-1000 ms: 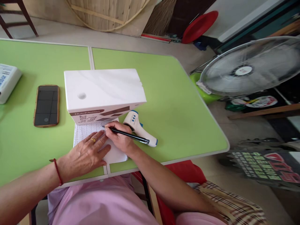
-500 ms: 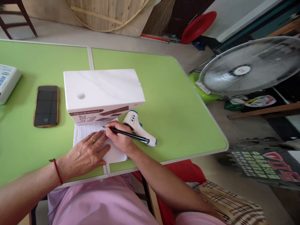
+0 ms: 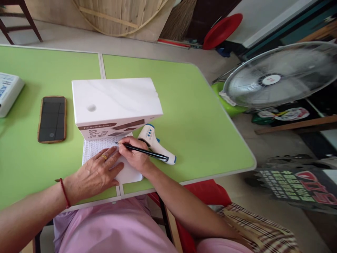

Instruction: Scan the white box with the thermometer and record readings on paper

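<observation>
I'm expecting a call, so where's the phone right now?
On the left side of the head view, the phone lies on the green table, between the white box and the white object at the picture's edge.

A pink top [image 3: 116, 226] is worn; the left hand [image 3: 96, 173] is adorned with a gold-coloured ring [image 3: 104, 157] and a red wrist cord [image 3: 64, 192].

A dark chair [image 3: 29, 21] stands on the pale floor [image 3: 71, 37] beyond a green table [image 3: 205, 130]; a round fan [image 3: 271, 80] stands right.
</observation>
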Demonstrator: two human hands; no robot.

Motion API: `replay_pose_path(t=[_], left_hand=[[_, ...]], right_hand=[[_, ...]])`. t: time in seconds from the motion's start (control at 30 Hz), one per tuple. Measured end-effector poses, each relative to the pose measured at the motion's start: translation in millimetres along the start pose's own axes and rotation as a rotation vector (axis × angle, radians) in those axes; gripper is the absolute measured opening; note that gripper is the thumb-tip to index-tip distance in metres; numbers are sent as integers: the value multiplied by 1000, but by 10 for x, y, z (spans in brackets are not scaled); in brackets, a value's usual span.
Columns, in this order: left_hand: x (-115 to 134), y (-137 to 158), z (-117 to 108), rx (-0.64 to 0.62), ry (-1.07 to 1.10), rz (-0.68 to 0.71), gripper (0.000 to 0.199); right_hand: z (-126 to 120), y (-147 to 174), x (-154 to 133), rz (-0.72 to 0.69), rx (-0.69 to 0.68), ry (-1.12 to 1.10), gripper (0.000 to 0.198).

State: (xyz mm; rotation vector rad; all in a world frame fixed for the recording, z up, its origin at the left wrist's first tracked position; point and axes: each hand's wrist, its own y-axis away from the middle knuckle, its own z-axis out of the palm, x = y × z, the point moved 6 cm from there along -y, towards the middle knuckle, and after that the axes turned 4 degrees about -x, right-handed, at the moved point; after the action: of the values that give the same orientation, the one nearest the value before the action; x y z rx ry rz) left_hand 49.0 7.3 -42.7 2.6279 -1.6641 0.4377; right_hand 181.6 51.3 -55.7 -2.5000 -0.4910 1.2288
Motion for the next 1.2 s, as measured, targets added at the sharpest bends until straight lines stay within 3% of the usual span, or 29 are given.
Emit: replay_pose_path(t=[0.17,0.47,1.2], left_hand=[[-4,5,-10,6,1,-6,37],[-11,5,-10,-5,14,-10,35],[-8,3,-25,13,7,2,35]], right_hand=[[-36,24,48,65,56,-10,9],[-16,23,56,83,41,2,8],[-8,14,39,52,27,-13,10]])
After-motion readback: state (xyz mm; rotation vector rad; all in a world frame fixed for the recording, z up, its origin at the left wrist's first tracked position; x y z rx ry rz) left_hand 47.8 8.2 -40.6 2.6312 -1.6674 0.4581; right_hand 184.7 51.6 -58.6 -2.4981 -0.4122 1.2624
